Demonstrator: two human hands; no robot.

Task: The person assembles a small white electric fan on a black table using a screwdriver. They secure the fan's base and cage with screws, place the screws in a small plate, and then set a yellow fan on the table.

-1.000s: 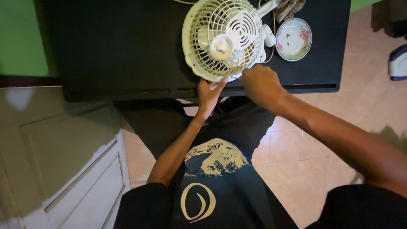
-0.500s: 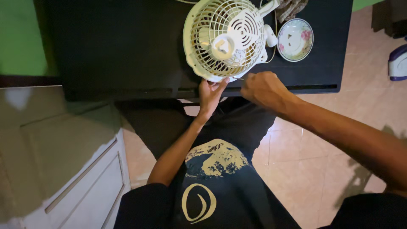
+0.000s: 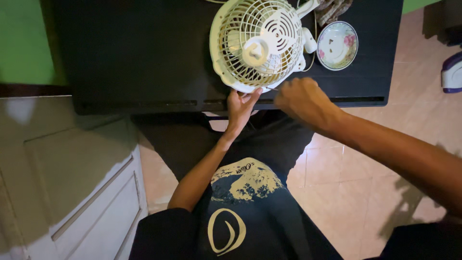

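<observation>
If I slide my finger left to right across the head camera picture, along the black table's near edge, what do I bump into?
Left hand touching the round white plastic fan → right hand → small round flowered dish → purple-and-white object on the floor.

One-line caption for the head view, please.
Left hand steadies a white fan on a black table; right hand works at its lower rim.

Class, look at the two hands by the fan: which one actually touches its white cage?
The left hand: its fingertips press the lower rim of the fan. The right hand is fisted beside it, just off the cage.
</observation>
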